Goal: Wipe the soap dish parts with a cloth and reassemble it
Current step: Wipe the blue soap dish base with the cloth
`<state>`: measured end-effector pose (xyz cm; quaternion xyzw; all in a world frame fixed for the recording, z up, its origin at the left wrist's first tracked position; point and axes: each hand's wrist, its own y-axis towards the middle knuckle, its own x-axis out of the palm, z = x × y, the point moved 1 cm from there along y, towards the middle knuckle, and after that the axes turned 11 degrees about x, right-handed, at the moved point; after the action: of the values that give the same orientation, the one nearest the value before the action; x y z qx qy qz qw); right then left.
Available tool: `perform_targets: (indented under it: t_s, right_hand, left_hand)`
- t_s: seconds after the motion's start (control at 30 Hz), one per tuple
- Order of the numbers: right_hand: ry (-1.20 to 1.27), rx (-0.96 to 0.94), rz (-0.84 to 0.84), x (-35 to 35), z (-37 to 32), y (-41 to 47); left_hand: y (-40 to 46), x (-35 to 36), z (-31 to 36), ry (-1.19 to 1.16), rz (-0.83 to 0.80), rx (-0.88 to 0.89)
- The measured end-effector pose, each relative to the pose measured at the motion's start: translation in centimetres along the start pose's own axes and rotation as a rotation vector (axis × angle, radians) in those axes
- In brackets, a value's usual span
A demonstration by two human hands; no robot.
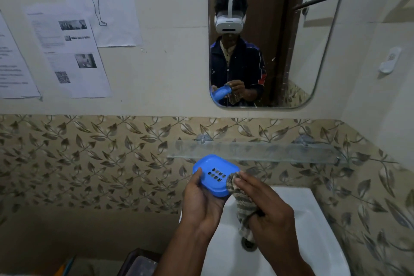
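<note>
A blue plastic soap dish tray (214,170) with several drain slots is held above the white sink (313,226). My left hand (202,201) grips it from the left and below, thumb on its rim. My right hand (264,206) holds a striped brown-and-grey cloth (240,201) and presses it against the tray's right edge. The cloth's loose end hangs toward the drain. No other soap dish part shows in this view.
A glass shelf (257,151) runs along the leaf-patterned tiles just behind the tray. A mirror (268,29) above reflects a person with a headset. Papers (71,56) are stuck on the left wall. A dark box (139,262) sits lower left of the sink.
</note>
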<state>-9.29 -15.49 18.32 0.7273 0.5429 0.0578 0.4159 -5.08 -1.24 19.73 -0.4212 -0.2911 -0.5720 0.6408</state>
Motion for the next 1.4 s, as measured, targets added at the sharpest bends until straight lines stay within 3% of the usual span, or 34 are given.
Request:
perform_targets:
  t_s: [0.07, 0.23, 0.33, 0.4, 0.47, 0.6, 0.77, 0.93, 1.1, 1.4]
  right_hand:
    - [-0.035, -0.006, -0.008, 0.2, 0.1, -0.2]
    - [-0.182, -0.250, -0.047, 1.5, -1.6, -1.6]
    - [-0.169, -0.097, 0.022, 0.1, -0.6, 0.2]
    - [-0.107, 0.046, 0.070, -0.2, -0.3, 1.3]
    - [-0.085, 0.050, 0.070, 0.4, -0.9, 1.0]
    - [-0.086, -0.090, 0.002, 1.2, -1.4, -1.2]
    - [0.026, 0.170, 0.058, 0.0, -0.8, 2.3]
    - [-0.084, -0.095, -0.060, 0.3, -1.2, -0.4]
    - [0.040, 0.123, -0.112, -1.4, 0.0, 4.6]
    - [0.013, -0.013, -0.200, -2.2, 0.7, 2.9]
  left_hand:
    - [0.1, -0.1, 0.0, 0.052, 0.034, -0.018]
    - [0.0, -0.1, -0.6, 0.183, 0.147, -0.013]
    - [0.1, -0.2, -1.1, 0.163, 0.165, 0.106]
    - [0.0, 0.0, -1.5, 0.150, 0.163, 0.109]
    - [0.2, 0.1, -1.5, 0.146, 0.163, 0.079]
    - [-0.2, 0.0, -1.0, 0.140, 0.101, 0.036]
    - [-0.1, 0.0, -1.2, 0.174, 0.040, 0.085]
    - [0.4, -0.7, -0.8, 0.183, 0.004, 0.105]
    - [0.3, -1.0, -1.4, 0.326, -0.160, 0.020]
    - [1.1, -2.9, -1.5, 0.416, -0.250, 0.001]
